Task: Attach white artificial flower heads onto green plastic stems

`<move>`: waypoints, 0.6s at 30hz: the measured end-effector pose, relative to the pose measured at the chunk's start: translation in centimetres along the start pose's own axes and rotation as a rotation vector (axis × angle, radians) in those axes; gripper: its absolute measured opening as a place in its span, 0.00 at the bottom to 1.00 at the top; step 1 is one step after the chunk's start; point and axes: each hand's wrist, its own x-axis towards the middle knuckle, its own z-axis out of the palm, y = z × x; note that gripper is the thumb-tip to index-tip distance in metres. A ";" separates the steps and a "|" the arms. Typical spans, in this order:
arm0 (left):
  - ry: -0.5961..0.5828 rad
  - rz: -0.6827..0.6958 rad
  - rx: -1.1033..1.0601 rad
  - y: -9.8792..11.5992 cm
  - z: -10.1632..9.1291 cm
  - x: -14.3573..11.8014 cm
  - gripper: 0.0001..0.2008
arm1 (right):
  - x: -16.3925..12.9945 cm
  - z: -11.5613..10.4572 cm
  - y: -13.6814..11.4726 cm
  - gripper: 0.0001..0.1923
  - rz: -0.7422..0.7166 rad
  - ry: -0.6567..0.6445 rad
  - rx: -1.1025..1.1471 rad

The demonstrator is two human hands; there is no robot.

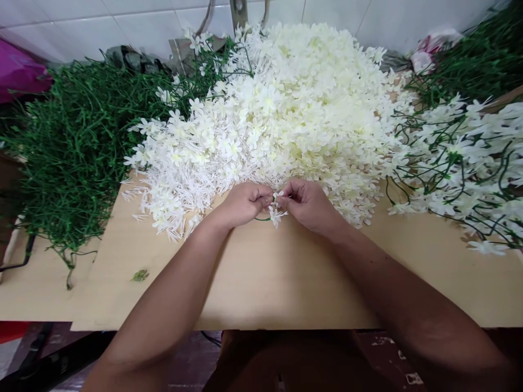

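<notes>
My left hand (246, 203) is closed in a pinch on a green artificial stem (262, 219), part of which curves out below the fingers. Close beside it, my right hand (307, 206) pinches a small white artificial flower (279, 195) against the stem's end. Another white flower (277, 216) hangs from the stem just under the fingertips. Both hands are over the front edge of a big heap of loose white flowers (310, 103). My fingers hide the exact joint between stem and flower.
Green stems (81, 136) are piled at the left, more stems (478, 62) at the back right. Flowered stems (461, 158) lie at the right. Cardboard (286, 283) covers the table; a small green scrap (140, 275) lies on it. A tiled wall (143, 27) stands behind.
</notes>
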 end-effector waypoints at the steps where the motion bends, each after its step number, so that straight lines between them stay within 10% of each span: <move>1: -0.001 0.005 0.008 0.0 0.0 0.0 0.14 | 0.0 0.0 0.0 0.18 -0.002 -0.006 -0.010; 18: 0.031 0.033 -0.301 0.2 -0.1 0.2 0.20 | 0.7 -0.8 -0.4 0.20 0.027 -0.130 0.273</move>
